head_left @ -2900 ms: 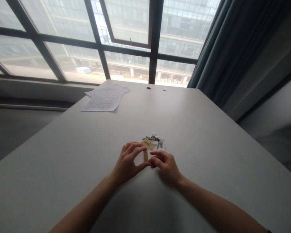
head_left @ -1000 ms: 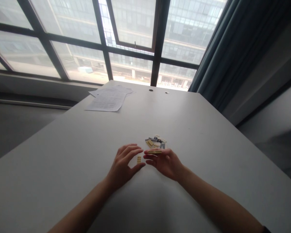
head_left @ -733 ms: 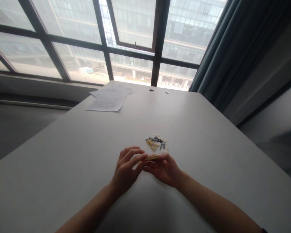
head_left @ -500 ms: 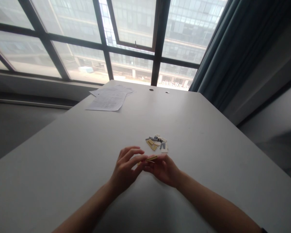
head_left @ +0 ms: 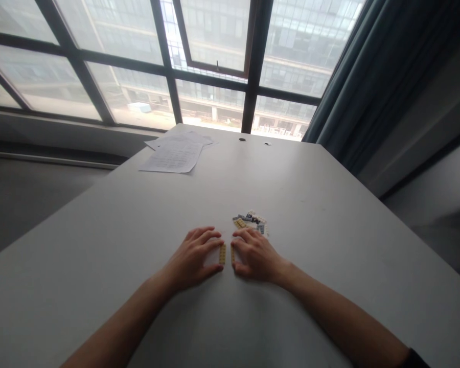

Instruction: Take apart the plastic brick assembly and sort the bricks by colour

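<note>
My left hand [head_left: 197, 255] grips a tan studded building plate [head_left: 223, 254] by its two ends, between thumb and fingers, low over the table. Across a narrow gap, my right hand [head_left: 256, 255] holds a second tan building plate [head_left: 232, 253] the same way. The two plates stand side by side, long sides facing, apart from each other. Just beyond my right hand lies a small pile of building bricks [head_left: 249, 220] in tan, grey, white and dark colours. My right fingers hide part of that pile.
The white table [head_left: 138, 225] reaches to the window [head_left: 210, 97]. Loose printed papers [head_left: 172, 156] lie at its far left corner. Near the far edge is a round hole [head_left: 242, 139] in the tabletop. A dark curtain [head_left: 345, 102] hangs on the right.
Half a second ago my hands were together around tan pieces. Now they are apart, lowered to the table, with one tan plate in each.
</note>
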